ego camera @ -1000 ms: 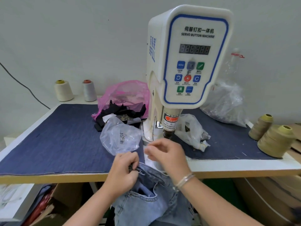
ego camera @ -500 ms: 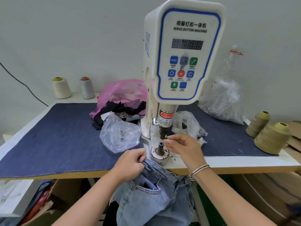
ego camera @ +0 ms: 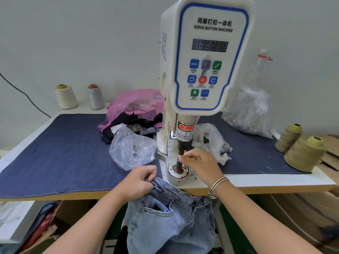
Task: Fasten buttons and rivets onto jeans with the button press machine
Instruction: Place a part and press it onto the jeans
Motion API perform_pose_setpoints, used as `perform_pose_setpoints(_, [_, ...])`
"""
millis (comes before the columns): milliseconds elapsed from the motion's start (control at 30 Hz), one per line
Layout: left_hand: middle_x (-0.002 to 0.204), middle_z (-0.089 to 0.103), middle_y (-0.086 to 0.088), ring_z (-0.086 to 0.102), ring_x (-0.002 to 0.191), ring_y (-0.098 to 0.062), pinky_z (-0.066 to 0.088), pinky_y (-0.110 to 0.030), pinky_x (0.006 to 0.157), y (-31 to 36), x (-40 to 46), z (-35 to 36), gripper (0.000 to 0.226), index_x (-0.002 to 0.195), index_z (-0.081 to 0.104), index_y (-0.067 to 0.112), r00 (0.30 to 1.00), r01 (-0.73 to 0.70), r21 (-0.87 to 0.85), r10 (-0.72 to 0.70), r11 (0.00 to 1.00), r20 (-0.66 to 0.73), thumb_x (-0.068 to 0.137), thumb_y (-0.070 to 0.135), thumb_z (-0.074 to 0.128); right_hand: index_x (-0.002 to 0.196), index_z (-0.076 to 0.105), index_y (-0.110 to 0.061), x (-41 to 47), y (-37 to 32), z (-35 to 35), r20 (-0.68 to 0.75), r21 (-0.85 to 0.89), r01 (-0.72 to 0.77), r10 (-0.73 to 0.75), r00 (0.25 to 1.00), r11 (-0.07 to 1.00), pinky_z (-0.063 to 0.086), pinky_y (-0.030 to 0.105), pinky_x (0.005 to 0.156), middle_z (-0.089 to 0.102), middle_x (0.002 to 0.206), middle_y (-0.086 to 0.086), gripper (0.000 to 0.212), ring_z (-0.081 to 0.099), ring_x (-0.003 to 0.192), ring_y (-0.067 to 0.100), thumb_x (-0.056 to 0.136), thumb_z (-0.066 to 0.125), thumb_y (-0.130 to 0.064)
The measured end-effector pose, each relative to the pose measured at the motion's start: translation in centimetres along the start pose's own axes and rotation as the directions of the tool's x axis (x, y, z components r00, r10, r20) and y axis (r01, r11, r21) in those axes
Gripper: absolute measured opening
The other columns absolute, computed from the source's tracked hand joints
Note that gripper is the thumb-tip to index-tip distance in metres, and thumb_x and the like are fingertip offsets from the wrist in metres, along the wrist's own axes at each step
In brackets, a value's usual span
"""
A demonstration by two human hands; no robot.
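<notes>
- Your left hand (ego camera: 139,182) pinches the jeans (ego camera: 168,215) waistband at the table (ego camera: 275,182) edge, just left of the lower die (ego camera: 177,170).
- Your right hand (ego camera: 201,165) has its fingertips pinched together on the die's post, right under the press head (ego camera: 205,57).
- There's bare blue cloth (ego camera: 60,149) well left of the die.

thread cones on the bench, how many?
4. Cream cone and grey-white cone stand side by side at the back left by the wall. Two olive cones at the right edge: the rear one, the nearer, larger one. Bags may hide others.

Four thread cones (ego camera: 66,97), three clear plastic bags (ego camera: 133,151), one pink bag (ego camera: 135,103), one button machine (ego camera: 205,57), one pair of jeans (ego camera: 170,222), two hands (ego camera: 136,182).
</notes>
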State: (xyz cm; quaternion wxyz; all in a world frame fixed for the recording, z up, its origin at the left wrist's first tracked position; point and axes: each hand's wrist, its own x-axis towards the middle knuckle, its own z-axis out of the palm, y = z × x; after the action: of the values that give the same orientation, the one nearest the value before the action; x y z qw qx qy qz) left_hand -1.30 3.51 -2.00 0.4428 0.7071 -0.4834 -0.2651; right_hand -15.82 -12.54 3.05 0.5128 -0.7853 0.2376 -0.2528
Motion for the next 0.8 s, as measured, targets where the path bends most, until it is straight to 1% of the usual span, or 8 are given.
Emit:
perform_pose_setpoints(100, [0.05,0.029,0.011,0.023,0.047,-0.006,0.023,-0.019,0.043,0.1,0.0,0.1,0.027,0.055,0.033,0.027,1.0,0.011,-0.019,-0.011,1.0,-0.013,0.055,0.001,0.042,0.07,0.072,-0.029,0.1,0.3,0.1,-0.005,-0.109,0.073,-0.074,0.997,0.991,0.041,0.009,0.063,0.061,0.069,-0.011,0.019,0.05,0.06,-0.003,0.08,0.074,-0.012])
perform_pose_setpoints(267, [0.049,0.028,0.012,0.023,0.045,-0.005,0.023,-0.017,0.041,0.3,0.0,0.0,0.028,0.055,0.033,0.026,1.0,0.023,-0.042,-0.024,0.999,-0.014,0.055,0.0,0.042,0.095,0.076,-0.017,-1.0,1.1,0.1,-0.013,-0.324,0.253,-0.272,0.962,0.912,0.04,0.01,0.064,0.061,0.078,0.001,0.014,0.052,0.064,0.008,0.085,0.069,-0.011])
perform_pose_setpoints(367, [0.05,0.028,0.012,0.023,0.045,-0.004,0.023,-0.016,0.041,0.9,-0.2,0.1,0.025,0.056,0.031,0.023,0.999,0.03,-0.107,-0.034,0.994,-0.037,0.051,0.0,0.042,0.101,0.072,-0.015,-2.6,1.7,0.2,-0.069,-0.327,0.34,-0.381,0.922,0.882,0.045,0.012,0.068,0.06,0.083,-0.002,0.015,0.055,0.073,0.008,0.089,0.064,-0.012])
perform_pose_setpoints(433, [0.052,0.028,0.011,0.022,0.047,-0.005,0.022,-0.016,0.043,1.6,-0.5,0.2,0.025,0.056,0.031,0.022,0.998,0.008,-0.186,-0.021,0.982,-0.067,0.05,0.0,0.041,0.104,0.065,-0.027,-4.6,2.3,0.5,-0.021,-0.284,0.36,-0.381,0.924,0.889,0.045,0.01,0.078,0.059,0.093,-0.013,0.018,0.057,0.087,0.0,0.088,0.058,-0.032])
perform_pose_setpoints(567, [0.054,0.027,0.005,0.021,0.047,-0.008,0.02,-0.016,0.042,3.9,-1.1,0.6,0.03,0.057,0.034,0.025,0.998,-0.058,-0.336,0.049,0.94,-0.036,0.054,-0.005,0.038,0.126,0.036,-0.053,-7.5,3.9,0.8,0.282,-0.209,0.266,-0.202,0.938,0.941,0.03,0.008,0.1,0.039,0.127,-0.022,0.051,0.037,0.121,-0.009,0.08,0.057,-0.057])
perform_pose_setpoints(667, [0.052,0.03,0.006,0.022,0.044,-0.005,0.021,-0.014,0.042,6.0,-1.0,0.6,0.028,0.059,0.033,0.019,0.996,-0.094,-0.436,0.085,0.895,-0.042,0.053,-0.008,0.036,0.129,0.028,-0.054,-8.3,4.4,0.8,0.25,-0.308,0.349,-0.279,0.927,0.885,0.017,0.013,0.11,0.018,0.142,-0.029,0.06,0.019,0.134,-0.008,0.079,0.06,-0.056])
perform_pose_setpoints(733, [0.056,0.029,-0.005,0.024,0.048,-0.01,0.019,-0.019,0.046,6.9,-0.7,0.4,0.032,0.055,0.036,0.023,0.993,-0.11,-0.527,0.066,0.843,-0.102,0.049,-0.008,0.035,0.118,0.042,-0.048,-8.3,4.2,0.6,0.136,-0.375,0.451,-0.433,0.891,0.81,0.023,0.018,0.104,0.029,0.134,-0.025,0.04,0.028,0.127,-0.006,0.082,0.058,-0.053])
perform_pose_setpoints(800, [0.059,0.029,-0.005,0.025,0.05,-0.013,0.019,-0.02,0.046,7.5,-0.1,0.0,0.034,0.054,0.038,0.025,0.985,-0.13,-0.608,0.034,0.783,-0.167,0.046,-0.008,0.033,0.109,0.054,-0.039,-8.0,3.9,0.3,0.184,-0.403,0.533,-0.504,0.844,0.744,0.03,0.026,0.094,0.042,0.115,-0.022,0.026,0.039,0.111,-0.004,0.087,0.052,-0.053])
